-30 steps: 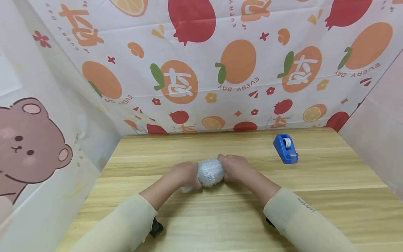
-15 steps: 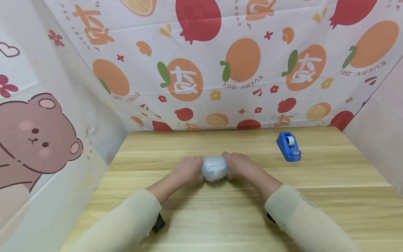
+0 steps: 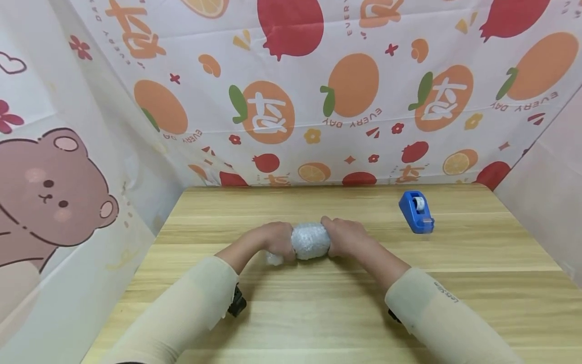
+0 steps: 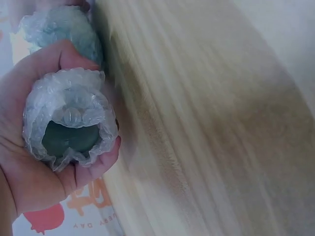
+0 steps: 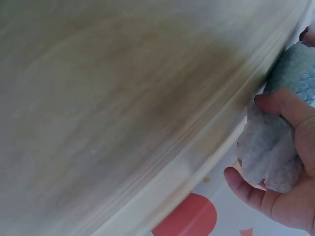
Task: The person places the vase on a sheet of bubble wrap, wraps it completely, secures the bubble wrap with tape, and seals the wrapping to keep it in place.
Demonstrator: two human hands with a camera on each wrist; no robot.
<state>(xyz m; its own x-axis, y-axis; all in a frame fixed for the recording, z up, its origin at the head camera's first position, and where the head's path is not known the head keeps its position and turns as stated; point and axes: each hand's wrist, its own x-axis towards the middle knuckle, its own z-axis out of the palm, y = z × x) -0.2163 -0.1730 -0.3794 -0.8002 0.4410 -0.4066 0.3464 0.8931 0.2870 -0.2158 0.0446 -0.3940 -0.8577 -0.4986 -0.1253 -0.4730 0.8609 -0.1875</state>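
A roll-shaped bundle in bubble wrap [image 3: 311, 241] lies crosswise between both hands, close over the wooden table. My left hand [image 3: 278, 239] grips its left end. In the left wrist view, the ruffled bubble wrap end [image 4: 74, 98] sticks out of that hand, and a dark green round surface [image 4: 71, 139] shows through its opening. The right hand [image 3: 346, 237] holds the other end. In the right wrist view, its thumb lies over the wrap and its fingers curve beneath the crumpled bubble wrap end [image 5: 270, 147]. The wrap hides most of what is inside.
A blue tape dispenser [image 3: 416, 212] with a roll of tape stands at the back right of the wooden table [image 3: 318, 313]. Behind the table hangs a fruit-printed cloth [image 3: 313, 101]. A bear-printed cloth [image 3: 50, 187] hangs on the left.
The left hand has shifted its grip, and the loose wrap end shows below it again. The bundle remains between both hands; the head view has shifted slightly.
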